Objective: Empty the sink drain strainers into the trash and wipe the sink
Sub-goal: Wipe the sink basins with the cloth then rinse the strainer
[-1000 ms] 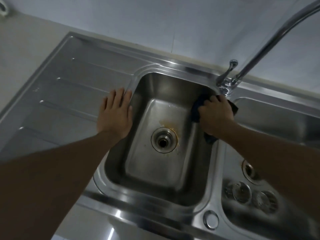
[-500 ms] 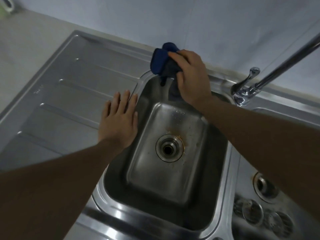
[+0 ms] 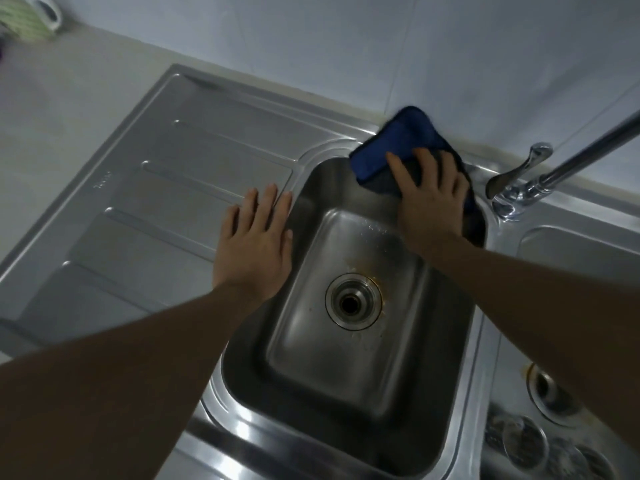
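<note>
A steel double sink fills the view. The left basin has an open drain hole with rusty stains around it. My right hand presses a dark blue cloth flat against the basin's far rim and back wall, fingers spread over it. My left hand lies flat, palm down, on the draining board beside the basin's left edge and holds nothing. In the right basin, two round strainers lie near its drain, partly hidden by my right arm.
A chrome tap with a lever handle stands on the ledge between the basins; its spout runs off to the upper right. A pale wall rises behind the sink. A striped mug sits at the far left corner of the counter.
My right hand has swept the blue cloth from the basin's right wall up over the far left corner, then right along the far rim. The left hand has stayed on the draining board.
</note>
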The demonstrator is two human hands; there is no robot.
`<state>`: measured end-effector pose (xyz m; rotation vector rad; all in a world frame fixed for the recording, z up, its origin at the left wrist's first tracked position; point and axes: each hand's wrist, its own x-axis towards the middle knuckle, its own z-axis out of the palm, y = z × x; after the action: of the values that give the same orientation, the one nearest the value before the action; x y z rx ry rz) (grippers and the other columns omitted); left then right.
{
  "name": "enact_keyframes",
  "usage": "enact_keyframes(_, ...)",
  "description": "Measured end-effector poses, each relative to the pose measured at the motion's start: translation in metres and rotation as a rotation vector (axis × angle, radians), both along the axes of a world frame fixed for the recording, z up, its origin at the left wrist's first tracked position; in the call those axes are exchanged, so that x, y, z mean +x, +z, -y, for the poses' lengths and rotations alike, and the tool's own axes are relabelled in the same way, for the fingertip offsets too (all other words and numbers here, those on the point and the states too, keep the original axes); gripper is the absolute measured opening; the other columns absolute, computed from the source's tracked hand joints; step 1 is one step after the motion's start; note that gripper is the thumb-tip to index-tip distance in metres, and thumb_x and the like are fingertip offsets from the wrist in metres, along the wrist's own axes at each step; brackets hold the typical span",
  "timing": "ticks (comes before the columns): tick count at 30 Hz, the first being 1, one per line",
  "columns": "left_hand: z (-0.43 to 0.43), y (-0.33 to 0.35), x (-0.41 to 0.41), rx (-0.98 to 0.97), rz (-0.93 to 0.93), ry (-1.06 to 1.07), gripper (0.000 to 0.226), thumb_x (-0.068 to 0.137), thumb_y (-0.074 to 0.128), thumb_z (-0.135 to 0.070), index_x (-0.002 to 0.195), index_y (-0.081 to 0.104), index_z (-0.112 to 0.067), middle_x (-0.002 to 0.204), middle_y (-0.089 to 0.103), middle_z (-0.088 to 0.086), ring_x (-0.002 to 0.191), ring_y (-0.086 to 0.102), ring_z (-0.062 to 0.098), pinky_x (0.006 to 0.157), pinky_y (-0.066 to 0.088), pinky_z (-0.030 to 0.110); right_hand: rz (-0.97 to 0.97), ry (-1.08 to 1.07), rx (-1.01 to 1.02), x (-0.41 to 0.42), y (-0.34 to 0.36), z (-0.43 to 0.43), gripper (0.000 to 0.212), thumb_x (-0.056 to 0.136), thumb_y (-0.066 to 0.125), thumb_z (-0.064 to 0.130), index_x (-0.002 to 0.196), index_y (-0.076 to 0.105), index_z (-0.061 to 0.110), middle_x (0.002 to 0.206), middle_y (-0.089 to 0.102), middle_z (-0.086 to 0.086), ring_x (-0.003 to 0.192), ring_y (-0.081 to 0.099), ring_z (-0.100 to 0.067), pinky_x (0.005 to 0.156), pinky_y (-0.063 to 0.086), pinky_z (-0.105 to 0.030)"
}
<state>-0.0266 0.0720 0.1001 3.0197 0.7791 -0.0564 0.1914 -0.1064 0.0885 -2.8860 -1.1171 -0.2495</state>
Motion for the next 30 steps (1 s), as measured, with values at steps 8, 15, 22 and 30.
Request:
enact_keyframes(8, -0.001, 0.001, -0.001, -0.008, 0.004, -0.011, 0.059, 0.106, 0.018, -0.040, 0.161, 0.006, -0.023, 0.169, 0.006, 0.003, 0.156, 0.003, 0.028, 0.123, 0.016, 0.049, 0.017, 0.171, -0.132, 0.003, 0.015, -0.039, 0.103, 0.075, 0.075, 0.019, 0.156, 0.014, 0.036, 0.155, 0.028, -0.012, 0.136, 0.029, -0.039, 0.102, 0.032, -0.053)
enact_keyframes(15, 0.001, 0.002, 0.001, -0.005, -0.014, 0.000, 0.059, 0.106, 0.017, -0.040, 0.161, 0.003, -0.024, 0.169, 0.004, 0.002, 0.156, 0.002, 0.027, 0.123, 0.014, 0.048, -0.048, -0.266, 0.035, -0.011, -0.006, 0.020, 0.105, 0.062, 0.080, 0.006, 0.147, 0.023, 0.031, 0.149, 0.031, -0.018, 0.136, 0.026, -0.044, 0.105, 0.028, -0.062)
enact_keyframes(22, 0.002, 0.005, 0.000, -0.028, -0.008, 0.005, 0.059, 0.106, 0.017, -0.040, 0.161, 0.000, -0.025, 0.169, -0.001, 0.000, 0.156, -0.003, 0.025, 0.124, 0.011, 0.048, -0.010, 0.231, -0.083, -0.011, 0.010, -0.062, 0.101, 0.071, 0.077, 0.011, 0.152, 0.024, 0.037, 0.153, 0.030, -0.015, 0.137, 0.027, -0.039, 0.103, 0.029, -0.059)
enact_keyframes(30, 0.000, -0.001, 0.001, -0.015, -0.002, 0.008, 0.060, 0.105, 0.018, -0.042, 0.161, 0.003, -0.026, 0.169, 0.002, 0.000, 0.156, 0.001, 0.025, 0.124, 0.013, 0.048, 0.357, 0.448, -0.505, 0.009, -0.013, 0.023, 0.038, 0.084, 0.070, 0.025, 0.121, 0.066, 0.026, 0.139, 0.054, -0.004, 0.136, 0.043, -0.031, 0.099, 0.035, -0.045)
